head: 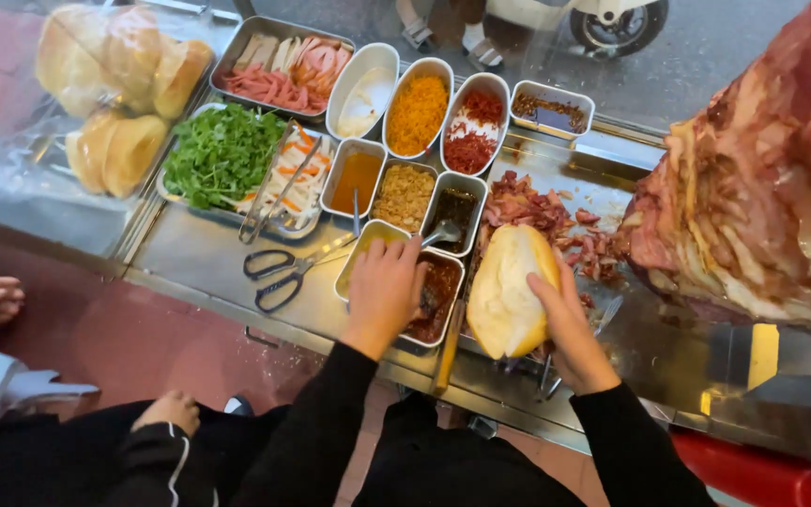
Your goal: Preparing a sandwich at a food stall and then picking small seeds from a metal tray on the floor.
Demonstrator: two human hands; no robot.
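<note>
Right hand [565,324]: grips split roll [509,291], held open-side up beside the meat, ready for filling. Left hand [385,286]: curled over the dark sauce tin [438,300], apparently on its spoon.

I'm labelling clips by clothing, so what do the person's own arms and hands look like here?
Both arms wear long black sleeves reaching the wrists. The left hand and right hand are bare: no gloves, rings, watch or bracelets show. The sleeves look plain, with no visible markings on them.

Glossy metal counter [199,253], crusty bread [504,296]
</note>
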